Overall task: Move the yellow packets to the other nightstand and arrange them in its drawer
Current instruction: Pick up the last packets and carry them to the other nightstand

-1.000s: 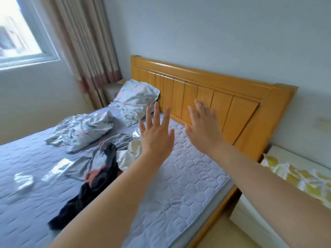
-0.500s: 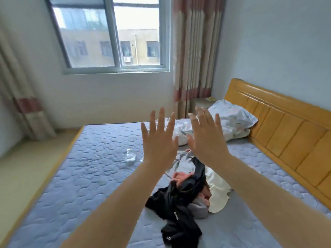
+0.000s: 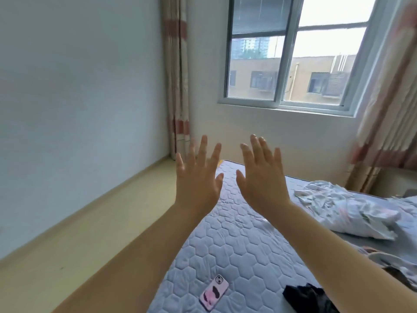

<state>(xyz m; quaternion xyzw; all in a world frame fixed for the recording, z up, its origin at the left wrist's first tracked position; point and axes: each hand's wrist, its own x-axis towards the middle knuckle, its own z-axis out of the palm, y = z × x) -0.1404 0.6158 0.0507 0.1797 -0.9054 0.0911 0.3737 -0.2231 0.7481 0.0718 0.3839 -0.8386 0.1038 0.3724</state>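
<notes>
My left hand (image 3: 197, 177) and my right hand (image 3: 261, 177) are both raised in front of me, side by side, fingers spread and straight, backs toward the camera. Neither holds anything. They hover above the far corner of the bed's quilted grey mattress (image 3: 225, 240). No yellow packets and no nightstand show in this view.
A phone in a pink case (image 3: 214, 295) lies near the mattress's front edge. Black clothing (image 3: 309, 297) and a crumpled patterned sheet (image 3: 352, 211) lie on the right. A strip of beige floor (image 3: 94, 233) runs along the left wall. A window (image 3: 288, 57) and curtains are ahead.
The view has swung left, from the headboard and packets on the nightstand, past the bed, to the window and left wall. Both hands stayed raised and spread.
</notes>
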